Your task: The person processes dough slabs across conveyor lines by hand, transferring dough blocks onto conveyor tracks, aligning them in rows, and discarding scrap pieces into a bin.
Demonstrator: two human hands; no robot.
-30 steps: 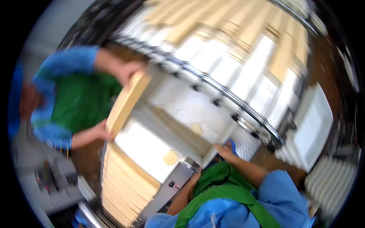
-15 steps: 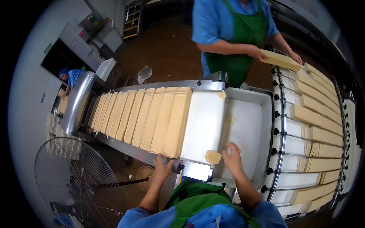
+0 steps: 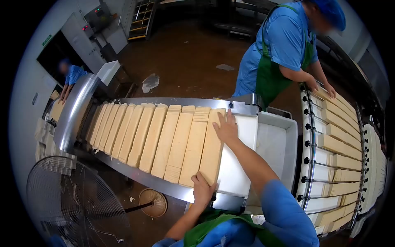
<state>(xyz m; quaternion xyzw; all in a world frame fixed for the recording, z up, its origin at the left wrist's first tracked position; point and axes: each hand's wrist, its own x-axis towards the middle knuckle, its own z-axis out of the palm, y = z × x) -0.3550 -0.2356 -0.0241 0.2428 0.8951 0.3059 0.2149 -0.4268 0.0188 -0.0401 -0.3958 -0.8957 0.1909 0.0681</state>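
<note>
The left hand (image 3: 202, 191), fingers bent, touched the near end of the slab (image 3: 212, 152), its grip unclear, while the right hand (image 3: 226, 129), spread open, lay at the far end, the slab pointing lengthwise away from the body on the belt (image 3: 238, 164).

We see big wire fan (image 3: 74, 193) at lower left, dark pole (image 3: 138, 207) running to round base (image 3: 159, 209) on brown floor (image 3: 185, 61). We spot two pale patches (image 3: 150, 83) farther up. Near top, we see steps (image 3: 141, 20) with yellow edges, grey box (image 3: 98, 19) with red light, green sign (image 3: 47, 40) by dark doorway (image 3: 55, 55).
</note>
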